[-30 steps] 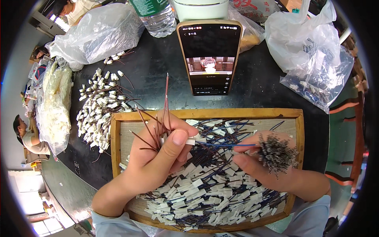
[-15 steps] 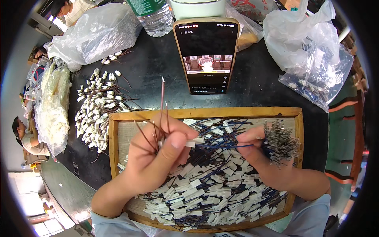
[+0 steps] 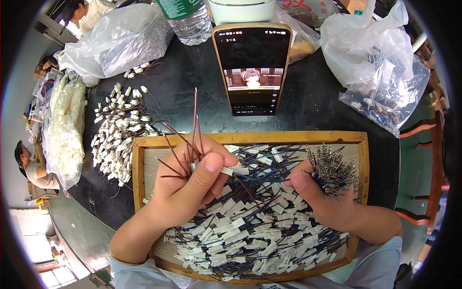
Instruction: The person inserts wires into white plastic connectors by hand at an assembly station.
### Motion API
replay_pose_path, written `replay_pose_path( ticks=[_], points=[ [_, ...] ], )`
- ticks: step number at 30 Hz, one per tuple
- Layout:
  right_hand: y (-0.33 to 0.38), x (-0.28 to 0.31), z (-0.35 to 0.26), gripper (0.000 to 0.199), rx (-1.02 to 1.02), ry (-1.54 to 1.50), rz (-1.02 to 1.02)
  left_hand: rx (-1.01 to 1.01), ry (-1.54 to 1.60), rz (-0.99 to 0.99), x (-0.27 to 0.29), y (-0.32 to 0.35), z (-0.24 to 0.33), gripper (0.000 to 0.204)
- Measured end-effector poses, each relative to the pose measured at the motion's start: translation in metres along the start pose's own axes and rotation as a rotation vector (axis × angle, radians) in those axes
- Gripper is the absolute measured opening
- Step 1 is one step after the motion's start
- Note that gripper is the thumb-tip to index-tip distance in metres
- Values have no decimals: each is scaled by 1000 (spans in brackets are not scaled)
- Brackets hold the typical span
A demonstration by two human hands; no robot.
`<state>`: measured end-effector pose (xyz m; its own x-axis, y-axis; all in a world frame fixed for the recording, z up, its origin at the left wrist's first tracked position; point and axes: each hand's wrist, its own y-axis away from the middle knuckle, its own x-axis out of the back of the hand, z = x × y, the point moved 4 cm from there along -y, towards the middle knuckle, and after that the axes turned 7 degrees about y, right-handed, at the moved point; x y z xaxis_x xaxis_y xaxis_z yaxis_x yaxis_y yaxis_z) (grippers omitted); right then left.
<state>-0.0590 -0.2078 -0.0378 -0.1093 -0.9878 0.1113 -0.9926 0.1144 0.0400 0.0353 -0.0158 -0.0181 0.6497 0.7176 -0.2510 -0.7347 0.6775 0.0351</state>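
Note:
Closed over the wooden tray, my left hand [image 3: 185,192] pinches a small white connector [image 3: 237,170] between thumb and forefinger. Several brown wires [image 3: 195,118] fan out above and to the left from the same hand. My right hand [image 3: 327,204] is closed around a dense bundle of blue wires with metal-tipped ends [image 3: 333,168]. Between its thumb and finger, a blue wire [image 3: 270,180] stretches left toward the connector. Fingers hide whether the wire sits inside the connector. Beneath both hands, many white connectors with brown and blue wires [image 3: 245,231] lie in the tray.
The wood-framed tray [image 3: 255,137] rests on a black table [image 3: 190,96]. Left of it lies a pile of white connectors with brown wires [image 3: 115,132]. A phone [image 3: 251,72] stands upright behind, near a water bottle [image 3: 186,21]. Plastic bags [image 3: 113,45] line the sides.
The brown wires in my left hand are spread wider and leftward. My right hand and its bundle have shifted slightly left, with the thumb more visible.

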Motion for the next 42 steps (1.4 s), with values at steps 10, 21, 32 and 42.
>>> replay_pose_path(
  ticks=[10, 21, 32, 42],
  points=[
    [-4, 1, -20, 19, 141, 11, -335, 193, 502, 200, 20, -11, -6, 28],
    [-1, 2, -9, 20, 34, -244, -94, 286, 647, 150, 12, -11, -10, 24],
    [6, 6, -13, 18, -130, -19, 5, 320, 578, 244, 6, -7, -7, 23],
    [3, 3, -12, 15, -117, -113, -40, 269, 546, 220, 3, -8, 0, 27]
  ],
)
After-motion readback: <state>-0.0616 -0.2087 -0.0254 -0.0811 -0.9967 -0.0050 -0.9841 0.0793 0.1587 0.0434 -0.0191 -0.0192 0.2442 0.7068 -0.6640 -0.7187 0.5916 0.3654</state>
